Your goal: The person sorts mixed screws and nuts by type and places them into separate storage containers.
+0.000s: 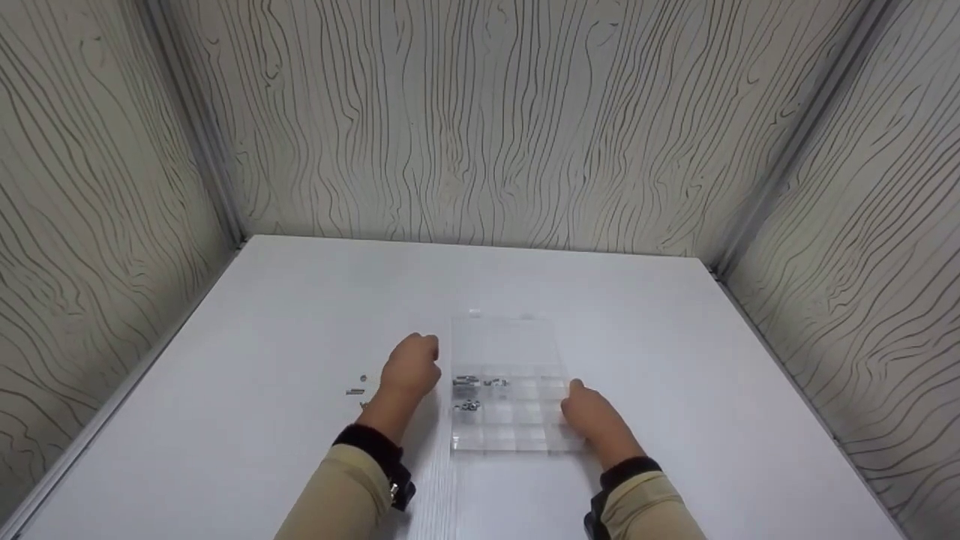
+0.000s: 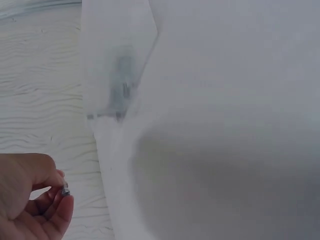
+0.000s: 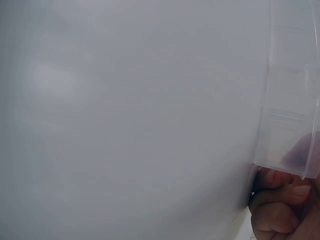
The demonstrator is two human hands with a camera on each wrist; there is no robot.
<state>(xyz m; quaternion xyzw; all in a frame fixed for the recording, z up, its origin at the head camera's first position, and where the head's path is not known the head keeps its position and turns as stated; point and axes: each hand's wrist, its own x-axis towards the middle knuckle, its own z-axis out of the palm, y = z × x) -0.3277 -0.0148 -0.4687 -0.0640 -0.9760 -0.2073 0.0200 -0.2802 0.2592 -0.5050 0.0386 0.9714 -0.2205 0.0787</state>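
My left hand (image 1: 410, 367) is left of the clear plastic compartment box (image 1: 517, 451), apart from it. In the left wrist view, its thumb and fingers pinch a small silvery metal piece (image 2: 65, 190), too small to name surely. My right hand (image 1: 594, 416) grips the right side of the box; the right wrist view shows curled fingers (image 3: 275, 217) against the box corner, with the thumb seen through the plastic. The box's lid (image 1: 504, 341) lies open toward the back. Silvery screws (image 1: 466, 380) lie in its back left compartment, small metal pieces (image 1: 496, 382) beside them, nuts (image 1: 470, 406) in front.
Left of the left hand, a small nut (image 1: 364, 377), a silvery screw (image 1: 355, 391) and a brass-coloured piece (image 1: 364, 406), partly hidden by the forearm, lie on the white table (image 1: 300, 300). Wood-patterned walls (image 1: 450, 135) enclose its back and sides.
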